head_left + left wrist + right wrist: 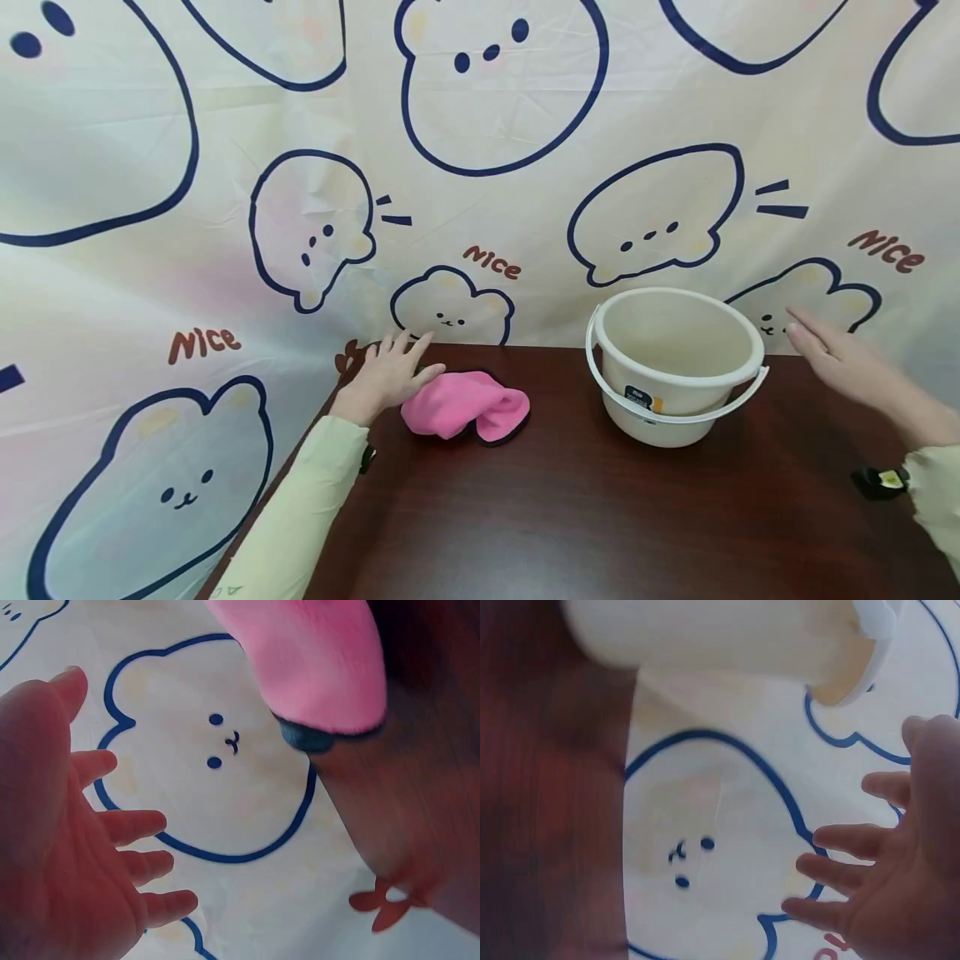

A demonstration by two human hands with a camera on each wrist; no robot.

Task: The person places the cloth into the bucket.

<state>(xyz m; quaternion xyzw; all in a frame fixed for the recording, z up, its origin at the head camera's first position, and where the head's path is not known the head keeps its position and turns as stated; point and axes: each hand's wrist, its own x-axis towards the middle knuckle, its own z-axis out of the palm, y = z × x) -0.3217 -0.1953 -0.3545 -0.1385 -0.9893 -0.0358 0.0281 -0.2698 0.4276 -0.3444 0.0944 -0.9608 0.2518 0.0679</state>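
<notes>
A pink cloth [457, 404] with a dark edge lies crumpled on the table's left part. Just over its left side, my left hand [386, 379] is held with fingers spread, nothing in it. In the left wrist view the palm of that hand [82, 847] faces the cloth [322, 667]. To the right stands a cream bucket [675, 358] with a white handle hanging down at its front and a dark label. My right hand [847, 367] is raised to the right of the bucket, fingers extended and apart from it, as the right wrist view also shows with the bucket [720, 634].
The dark brown wooden table [570, 508] reaches back to a pale curtain [525, 217] printed with blue-outlined cartoon bears. The curtain also runs along the table's left edge. Black bands [881, 482] sit on both wrists.
</notes>
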